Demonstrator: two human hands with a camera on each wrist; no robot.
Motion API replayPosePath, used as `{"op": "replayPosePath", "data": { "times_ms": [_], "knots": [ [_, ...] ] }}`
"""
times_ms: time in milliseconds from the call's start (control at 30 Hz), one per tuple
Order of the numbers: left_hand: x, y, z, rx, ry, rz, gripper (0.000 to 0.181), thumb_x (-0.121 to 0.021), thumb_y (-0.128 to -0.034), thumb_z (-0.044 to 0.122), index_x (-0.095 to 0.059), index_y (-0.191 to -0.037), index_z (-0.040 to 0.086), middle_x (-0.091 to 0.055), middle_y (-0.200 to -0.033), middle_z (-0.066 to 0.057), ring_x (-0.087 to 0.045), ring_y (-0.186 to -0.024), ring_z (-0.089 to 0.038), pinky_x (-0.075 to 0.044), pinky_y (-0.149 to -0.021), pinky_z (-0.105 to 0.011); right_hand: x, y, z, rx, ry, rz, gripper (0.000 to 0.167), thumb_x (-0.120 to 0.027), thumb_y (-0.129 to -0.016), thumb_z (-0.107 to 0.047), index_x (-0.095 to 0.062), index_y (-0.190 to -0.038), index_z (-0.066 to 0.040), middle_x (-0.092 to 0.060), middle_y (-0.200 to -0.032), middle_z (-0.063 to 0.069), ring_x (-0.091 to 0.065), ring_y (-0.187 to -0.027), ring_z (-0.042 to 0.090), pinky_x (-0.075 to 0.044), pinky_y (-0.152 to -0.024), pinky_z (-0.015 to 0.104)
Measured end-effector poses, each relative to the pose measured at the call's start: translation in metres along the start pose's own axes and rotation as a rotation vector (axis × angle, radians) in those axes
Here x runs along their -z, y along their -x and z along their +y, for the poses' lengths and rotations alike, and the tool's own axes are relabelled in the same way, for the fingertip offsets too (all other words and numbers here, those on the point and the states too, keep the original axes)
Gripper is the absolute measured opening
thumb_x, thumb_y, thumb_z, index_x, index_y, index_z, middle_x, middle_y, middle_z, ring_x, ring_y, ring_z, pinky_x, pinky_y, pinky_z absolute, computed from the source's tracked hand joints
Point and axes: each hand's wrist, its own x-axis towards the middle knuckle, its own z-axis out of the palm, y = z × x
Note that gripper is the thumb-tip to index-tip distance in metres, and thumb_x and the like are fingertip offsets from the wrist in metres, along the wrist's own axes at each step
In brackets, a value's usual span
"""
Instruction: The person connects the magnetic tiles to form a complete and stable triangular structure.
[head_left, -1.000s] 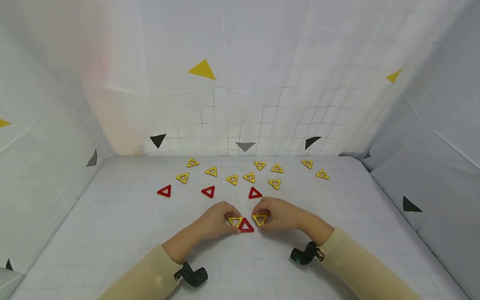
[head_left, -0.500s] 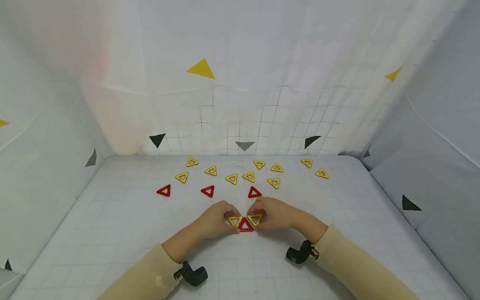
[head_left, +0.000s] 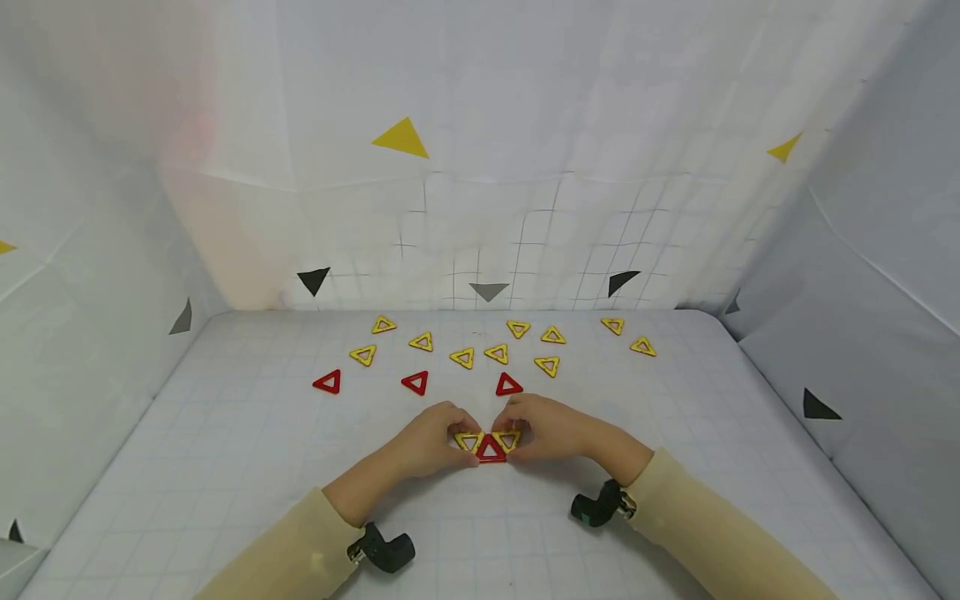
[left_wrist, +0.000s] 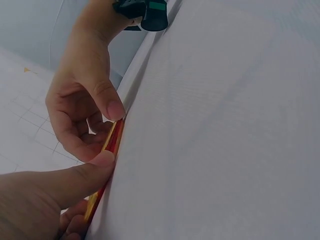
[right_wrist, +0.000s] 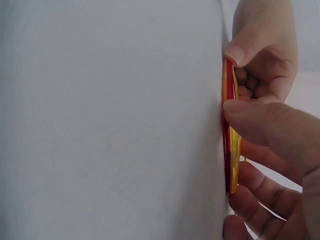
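In the head view, a red triangle frame (head_left: 481, 457) lies flat between two yellow ones, a point of it facing away from the person. The left hand (head_left: 432, 440) pinches the left yellow triangle (head_left: 459, 437), its thumb at the red one's lower left corner. On the other side the right hand (head_left: 551, 429) pinches the right yellow triangle (head_left: 516, 437), which sits against the red one's right side. Both wrist views show the row edge-on, with the left hand's thumb (left_wrist: 85, 180) and the right hand's thumb (right_wrist: 265, 120) on its near edge.
Behind the hands lie three red triangles, at left (head_left: 328, 382), middle (head_left: 416, 382) and right (head_left: 508, 384). Farther back are several yellow triangles (head_left: 462, 358) spread over the white table (head_left: 247, 417). White sheets (head_left: 480, 100) with black and yellow marks enclose the table.
The right hand has moved left with its yellow triangle, closing the gap to the red one. The left hand and its triangle have stayed in place.
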Motion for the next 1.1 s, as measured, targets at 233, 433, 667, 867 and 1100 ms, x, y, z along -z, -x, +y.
{"op": "replayPosePath", "data": {
  "times_ms": [233,433,667,867,1100],
  "knots": [
    [-0.0015,-0.0017,-0.0028,-0.004,-0.011,0.0,0.034,-0.086,-0.0794,0.032,-0.072,-0.108,0.022,-0.059,-0.101,0.01,-0.055,-0.096,-0.01,-0.048,-0.092,-0.037,0.0002,-0.001,0.0014,0.002,0.002,0.0,0.035,-0.084,-0.082,-0.03,-0.072,-0.115,-0.025,-0.06,-0.1,-0.017,-0.054,-0.094,0.005,-0.049,-0.087,0.029],
    [-0.0027,-0.0029,-0.0046,-0.004,-0.014,0.003,0.034,-0.086,-0.0789,0.034,-0.072,-0.108,0.022,-0.059,-0.101,0.01,-0.055,-0.096,-0.01,-0.048,-0.092,-0.037,-0.0009,-0.003,0.0037,-0.004,0.008,-0.004,0.037,-0.084,-0.082,-0.031,-0.073,-0.116,-0.026,-0.06,-0.098,-0.018,-0.054,-0.092,0.004,-0.049,-0.086,0.028],
    [-0.0019,-0.0024,-0.0035,-0.007,-0.017,0.004,0.034,-0.086,-0.079,0.033,-0.072,-0.107,0.022,-0.059,-0.1,0.01,-0.055,-0.095,-0.01,-0.048,-0.091,-0.037,-0.0001,-0.0029,0.0021,-0.003,0.03,0.002,0.039,-0.085,-0.081,-0.032,-0.075,-0.117,-0.026,-0.059,-0.096,-0.016,-0.053,-0.09,0.006,-0.048,-0.082,0.027],
    [-0.002,-0.0018,-0.0026,-0.009,-0.023,0.007,0.034,-0.086,-0.0793,0.033,-0.071,-0.108,0.022,-0.059,-0.101,0.01,-0.055,-0.097,-0.01,-0.049,-0.092,-0.037,-0.0008,-0.0012,-0.0007,-0.005,0.068,0.005,0.041,-0.085,-0.081,-0.033,-0.074,-0.12,-0.026,-0.058,-0.096,-0.015,-0.052,-0.088,0.006,-0.048,-0.08,0.026],
    [-0.0028,-0.0013,-0.0039,-0.019,-0.022,0.011,0.034,-0.086,-0.0798,0.033,-0.071,-0.109,0.022,-0.059,-0.101,0.01,-0.055,-0.096,-0.01,-0.049,-0.092,-0.037,0.0014,0.001,-0.0038,-0.002,0.056,0.009,0.041,-0.085,-0.081,-0.031,-0.074,-0.12,-0.023,-0.06,-0.097,-0.013,-0.053,-0.089,0.006,-0.049,-0.081,0.027]
  ]
}}
